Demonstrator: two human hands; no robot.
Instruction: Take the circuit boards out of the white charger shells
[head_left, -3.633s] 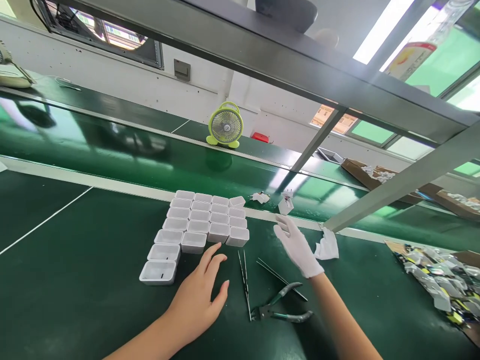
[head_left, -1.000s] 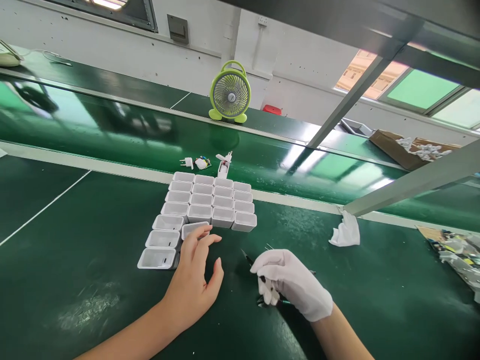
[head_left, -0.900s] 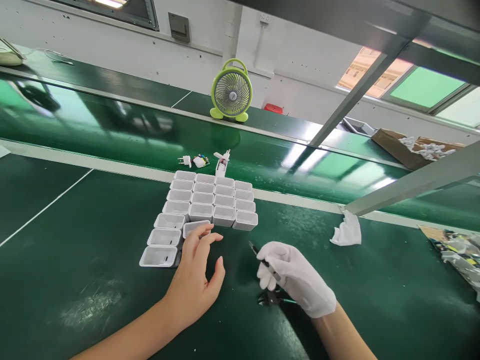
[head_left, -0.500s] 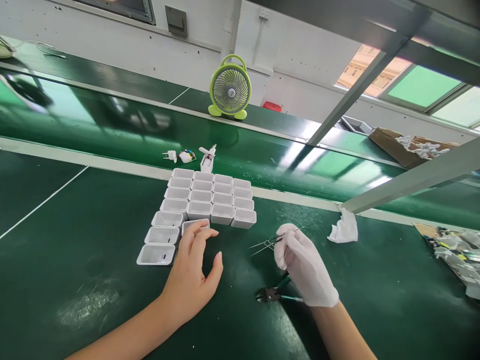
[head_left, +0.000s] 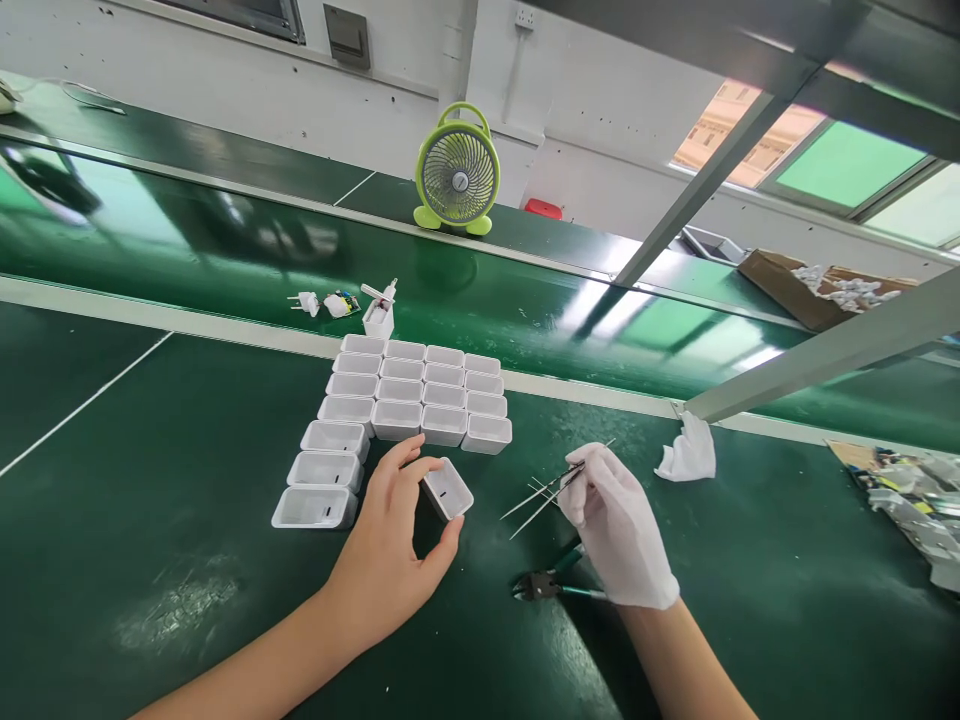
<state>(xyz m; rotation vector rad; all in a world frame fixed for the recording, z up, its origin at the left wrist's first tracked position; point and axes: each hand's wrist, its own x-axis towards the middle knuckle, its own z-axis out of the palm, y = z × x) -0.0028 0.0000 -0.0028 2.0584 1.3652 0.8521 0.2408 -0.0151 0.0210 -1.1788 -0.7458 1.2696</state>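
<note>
My bare left hand [head_left: 397, 530] grips a small white plastic case [head_left: 448, 488] between thumb and fingers. The case is tilted, its open top towards me, with a small dark mark or slot inside. In my white-gloved right hand [head_left: 615, 525] is a pair of tweezers [head_left: 536, 497], tips apart and pointing left, with nothing visible between them. Some thin light rods lie just behind the tweezers. Below that hand rest diagonal cutters [head_left: 541, 584] with green handles, partly hidden. Rows of similar open white cases [head_left: 401, 390] stand left of and behind my left hand.
Behind the cases runs a green conveyor belt [head_left: 525, 325] carrying a plug part, a circuit board [head_left: 342, 304] and a white case with parts. A green fan [head_left: 457, 180] stands beyond. White cloth [head_left: 688, 450] lies by a metal post; a parts tray [head_left: 911, 510] sits far right.
My left hand has taken the single case from beside the front row and brought it right, tilting it. The tweezers have opened wider. Items on the belt have shifted left.
</note>
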